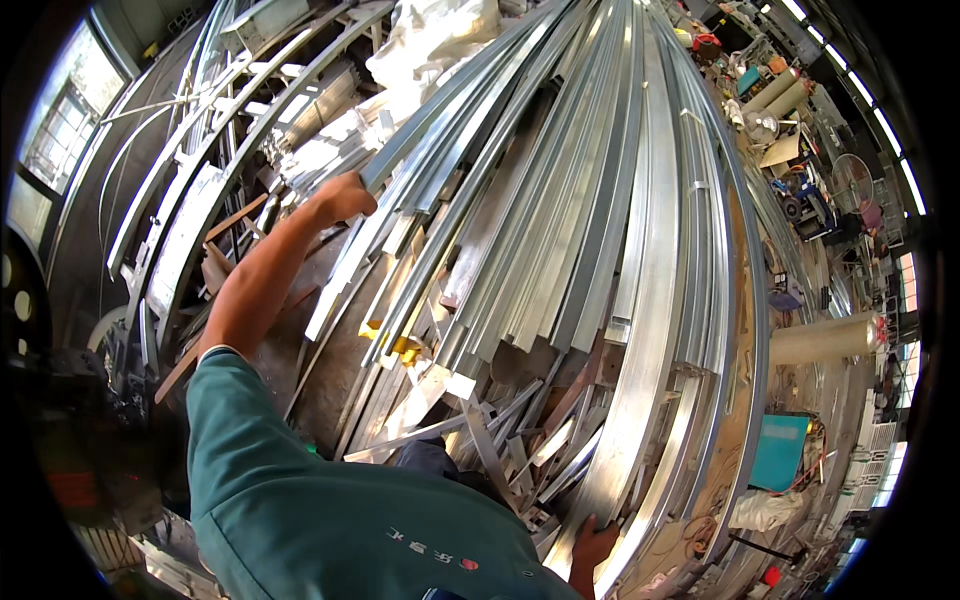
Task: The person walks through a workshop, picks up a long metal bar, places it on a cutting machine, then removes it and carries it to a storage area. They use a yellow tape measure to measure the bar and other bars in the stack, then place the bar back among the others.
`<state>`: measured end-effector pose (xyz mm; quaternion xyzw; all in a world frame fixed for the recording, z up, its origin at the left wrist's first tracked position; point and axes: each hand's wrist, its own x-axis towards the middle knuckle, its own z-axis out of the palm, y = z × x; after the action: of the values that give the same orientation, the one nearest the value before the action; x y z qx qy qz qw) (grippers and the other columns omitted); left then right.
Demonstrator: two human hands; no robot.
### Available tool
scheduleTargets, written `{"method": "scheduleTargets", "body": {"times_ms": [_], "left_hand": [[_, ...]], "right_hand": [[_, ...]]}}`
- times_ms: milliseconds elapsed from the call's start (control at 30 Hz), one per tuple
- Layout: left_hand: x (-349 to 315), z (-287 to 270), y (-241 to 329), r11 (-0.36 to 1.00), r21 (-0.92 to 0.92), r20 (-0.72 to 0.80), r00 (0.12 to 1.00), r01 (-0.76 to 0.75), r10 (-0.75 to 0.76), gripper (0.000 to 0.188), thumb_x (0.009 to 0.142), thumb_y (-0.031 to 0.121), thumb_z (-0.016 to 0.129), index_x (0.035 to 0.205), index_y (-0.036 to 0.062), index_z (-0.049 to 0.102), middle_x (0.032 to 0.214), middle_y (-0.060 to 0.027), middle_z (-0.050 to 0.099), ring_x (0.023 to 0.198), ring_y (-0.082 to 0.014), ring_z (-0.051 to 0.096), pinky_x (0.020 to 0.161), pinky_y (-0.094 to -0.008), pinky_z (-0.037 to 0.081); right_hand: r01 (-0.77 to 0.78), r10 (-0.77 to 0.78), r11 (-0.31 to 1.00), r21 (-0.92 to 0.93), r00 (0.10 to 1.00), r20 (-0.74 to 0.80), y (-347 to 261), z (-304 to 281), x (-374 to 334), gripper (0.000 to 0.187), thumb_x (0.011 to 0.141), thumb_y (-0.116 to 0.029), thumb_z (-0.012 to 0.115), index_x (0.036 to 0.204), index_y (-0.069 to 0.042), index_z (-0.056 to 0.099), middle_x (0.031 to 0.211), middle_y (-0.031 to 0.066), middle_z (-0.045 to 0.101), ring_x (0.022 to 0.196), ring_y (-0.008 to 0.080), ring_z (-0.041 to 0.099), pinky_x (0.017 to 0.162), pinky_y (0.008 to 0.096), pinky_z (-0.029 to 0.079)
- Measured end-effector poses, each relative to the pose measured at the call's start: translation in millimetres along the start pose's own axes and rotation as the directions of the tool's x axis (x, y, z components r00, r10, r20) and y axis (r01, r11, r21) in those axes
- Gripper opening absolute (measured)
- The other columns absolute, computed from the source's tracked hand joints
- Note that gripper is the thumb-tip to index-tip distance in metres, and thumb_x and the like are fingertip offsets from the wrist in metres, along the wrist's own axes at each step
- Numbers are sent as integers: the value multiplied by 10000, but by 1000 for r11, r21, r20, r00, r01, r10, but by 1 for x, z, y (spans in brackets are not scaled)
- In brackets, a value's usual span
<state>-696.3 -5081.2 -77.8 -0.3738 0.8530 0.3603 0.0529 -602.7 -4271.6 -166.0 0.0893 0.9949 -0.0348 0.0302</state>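
Observation:
My left hand [345, 198] is stretched out to the left, its fingers curled closed at the near end of a blue-grey metal profile [432, 108]. This long bar lies along the left side of a big fan of silver profiles [560, 230]. Low in the view, my right hand [596, 543] grips the edge of a wide, flat silver profile [640, 390], near its close end. That wide piece runs away from me over the stack, past the ends of the shorter bars. Part of my right hand's grip is hidden.
Offcuts [510, 440] lie jumbled below the bar ends, near a yellow object [400, 347]. A rack with curved-looking rails [200, 195] stands left. White sheeting [430, 45] is heaped at the back. On the right are a teal panel [778, 452], a beige roll [825, 341] and a fan [852, 183].

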Motion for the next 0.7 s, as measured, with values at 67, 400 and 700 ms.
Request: {"method": "scheduleTargets", "body": {"times_ms": [67, 400, 700], "left_hand": [[-27, -10, 49, 969, -233, -20, 997, -79, 76, 248, 668, 185, 679, 700, -60, 656, 593, -100, 568, 548, -199, 558, 484, -384, 388], [-119, 222, 263, 928, -360, 98, 986, -92, 136, 344, 673, 211, 784, 750, -95, 648, 732, -172, 659, 628, -255, 645, 575, -365, 514], [-329, 383, 623, 734, -678, 180, 956, -51, 232, 308, 759, 236, 761, 841, -40, 649, 821, -143, 671, 699, -213, 657, 563, -353, 502]], "right_hand": [[29, -27, 999, 27, 996, -90, -12, -4, -1, 607, 880, -433, 661, 1197, 68, 534, 1118, 276, 580, 1052, 458, 571, 893, 525, 467], [-123, 125, 992, 39, 991, -49, -19, -25, 6, 564, 794, -447, 691, 1065, 36, 585, 1002, 235, 599, 925, 412, 605, 773, 527, 499], [-72, 95, 989, 128, 977, -189, -3, -17, 10, 475, 759, -387, 643, 939, 53, 630, 971, 291, 631, 919, 431, 603, 867, 504, 454]]}}
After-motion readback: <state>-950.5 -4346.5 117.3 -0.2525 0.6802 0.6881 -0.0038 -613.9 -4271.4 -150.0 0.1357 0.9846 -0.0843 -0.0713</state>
